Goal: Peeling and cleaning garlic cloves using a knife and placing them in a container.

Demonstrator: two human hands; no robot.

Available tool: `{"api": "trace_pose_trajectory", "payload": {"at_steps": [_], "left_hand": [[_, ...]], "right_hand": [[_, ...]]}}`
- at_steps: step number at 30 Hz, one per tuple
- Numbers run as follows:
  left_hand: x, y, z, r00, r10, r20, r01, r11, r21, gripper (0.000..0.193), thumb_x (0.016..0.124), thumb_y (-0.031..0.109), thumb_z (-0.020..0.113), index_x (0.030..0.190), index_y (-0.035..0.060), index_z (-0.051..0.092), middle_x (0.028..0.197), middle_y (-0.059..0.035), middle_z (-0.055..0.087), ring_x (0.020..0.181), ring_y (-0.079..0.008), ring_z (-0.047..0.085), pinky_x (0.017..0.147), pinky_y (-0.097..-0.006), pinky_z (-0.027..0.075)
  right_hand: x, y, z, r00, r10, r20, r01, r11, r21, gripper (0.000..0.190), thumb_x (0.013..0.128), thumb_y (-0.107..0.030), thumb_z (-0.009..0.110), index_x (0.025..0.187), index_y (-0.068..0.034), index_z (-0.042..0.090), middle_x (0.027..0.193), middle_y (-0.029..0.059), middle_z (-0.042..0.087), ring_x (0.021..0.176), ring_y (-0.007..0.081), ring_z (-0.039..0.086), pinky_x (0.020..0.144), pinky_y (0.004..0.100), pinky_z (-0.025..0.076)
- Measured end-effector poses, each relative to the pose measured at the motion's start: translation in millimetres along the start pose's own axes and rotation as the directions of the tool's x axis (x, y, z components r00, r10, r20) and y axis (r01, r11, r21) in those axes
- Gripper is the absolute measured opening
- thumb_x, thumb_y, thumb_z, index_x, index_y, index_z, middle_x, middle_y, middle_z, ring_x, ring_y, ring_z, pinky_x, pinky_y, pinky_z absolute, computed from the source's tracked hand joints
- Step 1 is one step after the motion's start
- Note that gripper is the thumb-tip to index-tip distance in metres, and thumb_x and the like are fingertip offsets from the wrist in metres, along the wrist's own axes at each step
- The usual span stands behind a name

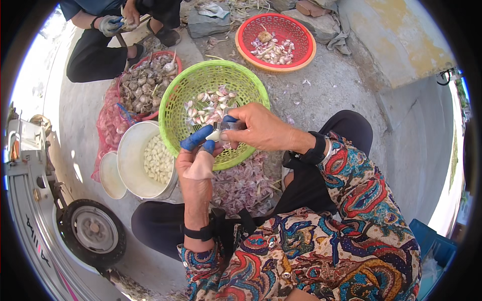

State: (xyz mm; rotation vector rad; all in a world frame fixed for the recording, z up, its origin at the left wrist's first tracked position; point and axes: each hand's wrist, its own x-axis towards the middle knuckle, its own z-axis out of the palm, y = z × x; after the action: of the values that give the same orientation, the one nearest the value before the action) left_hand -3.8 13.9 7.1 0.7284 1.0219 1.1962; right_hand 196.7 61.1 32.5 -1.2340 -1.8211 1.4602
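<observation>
My left hand point(197, 161), with blue coverings on some fingertips, grips a pale garlic clove point(214, 136) between finger and thumb. My right hand point(260, 128) holds a small metal blade point(229, 126) against that clove. Both hands are over the near part of a green plastic basket point(261, 86), where unpeeled garlic cloves point(211, 103) lie. To the left, a white bucket point(130, 161) holds peeled garlic cloves point(157, 160). Pinkish garlic skins point(244, 184) are heaped on the ground between my legs.
Beyond stands a red basket point(305, 34) with cloves and a bulb. A basket of garlic bulbs point(145, 86), a red mesh bag point(109, 124) and a white lid or container point(112, 175) are at left. Another person point(113, 26) works at upper left. A wheel point(94, 227) stands lower left.
</observation>
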Motion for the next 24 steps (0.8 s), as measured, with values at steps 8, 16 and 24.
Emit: {"api": "trace_pose_trajectory", "payload": {"at_steps": [8,16,24], "left_hand": [[-1,1,-14,0.975,-0.207,0.073,0.219,0.884,-0.413,0.034,0.096,0.006,0.063,0.129,-0.0001,0.059,0.112,-0.0084,0.068,0.094,-0.0165,0.067,0.088,-0.0332,0.057],[15,13,-113,0.958,-0.016,-0.286,-0.212,0.632,-0.746,0.04,0.096,0.013,0.066,0.132,-0.0009,0.053,0.129,-0.0171,0.063,0.115,-0.0262,0.065,0.098,-0.0418,0.057],[2,13,-95,0.978,-0.089,-0.19,-0.079,0.683,-0.726,0.047,0.098,0.018,0.064,0.14,0.0018,0.05,0.128,-0.0137,0.064,0.116,-0.0232,0.064,0.101,-0.0413,0.055]], "right_hand": [[1,-1,-1,0.999,0.015,-0.051,0.0,0.96,0.281,0.017,0.091,-0.016,0.072,0.09,0.001,0.069,0.07,-0.0013,0.067,0.065,0.0047,0.06,0.058,0.0238,0.045],[-19,12,42,0.937,-0.12,0.328,0.209,0.945,-0.25,0.032,0.08,-0.027,0.073,0.074,0.003,0.063,0.062,0.0166,0.062,0.061,0.0345,0.064,0.06,0.0451,0.049],[-22,23,86,0.78,-0.292,0.554,0.517,0.799,-0.308,0.032,0.078,-0.029,0.075,0.079,0.001,0.065,0.068,0.022,0.064,0.075,0.0439,0.067,0.064,0.0519,0.05]]}}
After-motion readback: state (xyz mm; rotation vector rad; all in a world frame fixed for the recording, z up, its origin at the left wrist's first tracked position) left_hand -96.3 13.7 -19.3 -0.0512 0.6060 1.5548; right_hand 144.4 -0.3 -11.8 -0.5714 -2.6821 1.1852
